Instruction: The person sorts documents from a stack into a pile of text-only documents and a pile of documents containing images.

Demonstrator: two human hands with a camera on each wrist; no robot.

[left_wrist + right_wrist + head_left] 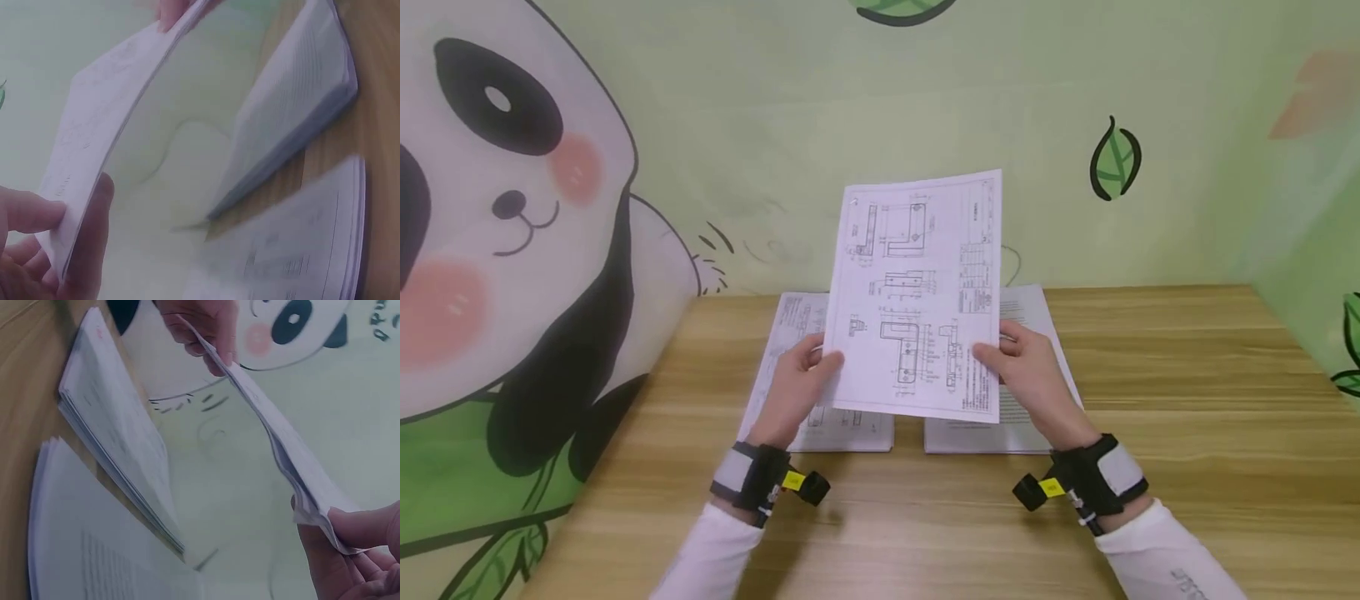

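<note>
A thin stack of paper sheets (pixel 917 292) is held up over the table, its top sheet printed with technical drawings turned sideways. My left hand (pixel 801 379) pinches its left edge, thumb on the printed face and fingers behind. On the opposite edge my right hand (pixel 1033 375) does the same. From the right wrist view, the held sheets (pixel 275 425) bow slightly and part at the near edge. Beneath them on the table lie two paper piles: a left pile (pixel 767 367) with drawings and a right pile (pixel 1041 333) of printed text. The held sheets hide part of both.
The piles rest side by side on the wooden table (pixel 1180 400), with a narrow strip of wood between them. Behind stands a green wall (pixel 737 167) painted with a panda (pixel 527 208) and leaves. Each wrist wears a strapped camera (pixel 808 487).
</note>
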